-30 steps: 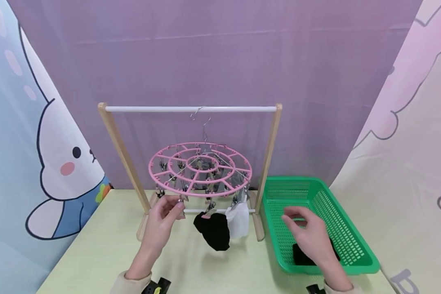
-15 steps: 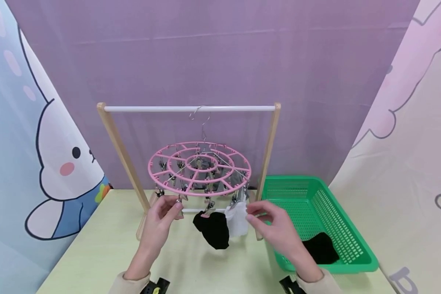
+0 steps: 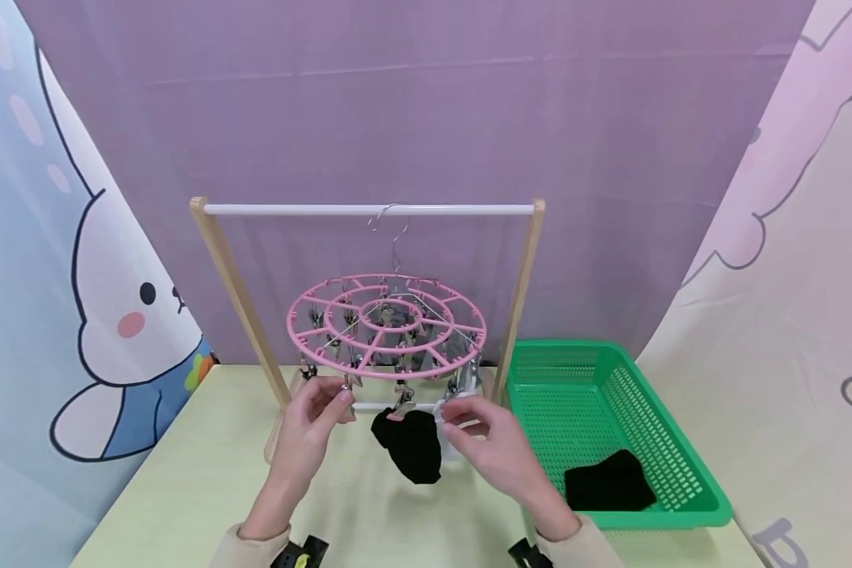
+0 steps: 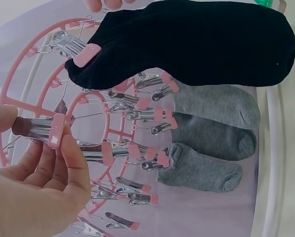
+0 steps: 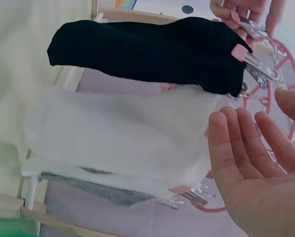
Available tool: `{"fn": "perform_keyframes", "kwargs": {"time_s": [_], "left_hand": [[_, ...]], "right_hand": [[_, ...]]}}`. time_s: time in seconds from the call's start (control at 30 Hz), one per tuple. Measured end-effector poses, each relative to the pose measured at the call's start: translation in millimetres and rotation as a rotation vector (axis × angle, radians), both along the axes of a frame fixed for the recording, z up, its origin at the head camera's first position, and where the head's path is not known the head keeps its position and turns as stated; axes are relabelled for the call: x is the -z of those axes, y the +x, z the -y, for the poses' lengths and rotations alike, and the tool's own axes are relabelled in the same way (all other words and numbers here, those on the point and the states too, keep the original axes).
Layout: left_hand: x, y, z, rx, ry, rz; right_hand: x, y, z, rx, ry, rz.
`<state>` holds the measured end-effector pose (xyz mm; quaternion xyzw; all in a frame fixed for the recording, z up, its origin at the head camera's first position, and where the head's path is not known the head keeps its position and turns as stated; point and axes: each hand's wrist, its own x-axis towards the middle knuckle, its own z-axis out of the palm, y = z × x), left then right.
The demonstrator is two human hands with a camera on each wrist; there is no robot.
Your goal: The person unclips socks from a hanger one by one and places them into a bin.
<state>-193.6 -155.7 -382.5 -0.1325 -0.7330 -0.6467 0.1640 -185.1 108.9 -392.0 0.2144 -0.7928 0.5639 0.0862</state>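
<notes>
My left hand (image 3: 308, 430) pinches a metal clip (image 4: 37, 129) with pink tips between thumb and fingers, at the near left edge of the pink round hanger (image 3: 386, 376). Nothing is gripped in that clip. From a neighbouring clip hangs a black sock (image 3: 413, 451). My right hand (image 3: 497, 454) is beside it, overlapping a white sock (image 5: 122, 133) in the head view. Its fingers are extended, with the thumb apart and nothing between them in the right wrist view. Several grey socks (image 4: 201, 170) hang farther back, partly hidden by the hanger in the head view.
The hanger hooks onto the white rail (image 3: 291, 210) of a wooden stand (image 3: 521, 292). To the right, a green basket (image 3: 670, 422) stands on the table with another black sock (image 3: 608, 485) in it. A purple curtain (image 3: 426, 118) hangs behind.
My right hand has moved left from over the basket to the hanging socks, uncovering the black sock in the basket. My left hand stays on its clip.
</notes>
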Motion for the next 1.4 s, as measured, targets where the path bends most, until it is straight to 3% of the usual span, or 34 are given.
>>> {"fn": "perform_keyframes", "kwargs": {"time_s": [0.27,0.53,0.87,1.0,1.17,1.3,1.4], "left_hand": [[-1.6,0.1,1.5,0.007,-0.006,-0.007],[-1.1,0.4,1.7,0.031,-0.019,-0.015],[0.1,1.9,2.8,0.018,-0.077,-0.048],[0.4,3.5,3.8,-0.047,-0.187,-0.088],[-1.9,11.0,-0.9,-0.189,-0.289,-0.19],[-2.1,17.6,-6.6,-0.329,-0.331,-0.329],[-2.7,20.8,-10.1,-0.382,-0.337,-0.487]], "right_hand": [[7.7,-5.5,11,0.016,0.034,0.053],[18.4,-11.1,20,0.013,0.035,0.038],[22.2,-13.6,31,0.023,-0.031,0.028],[23.9,-13.0,34,0.043,-0.05,0.012],[23.8,-11.9,34,0.059,-0.05,0.006],[23.6,-10.6,33,0.06,-0.029,-0.005],[22.8,-9.2,33,0.05,-0.026,-0.011]]}}
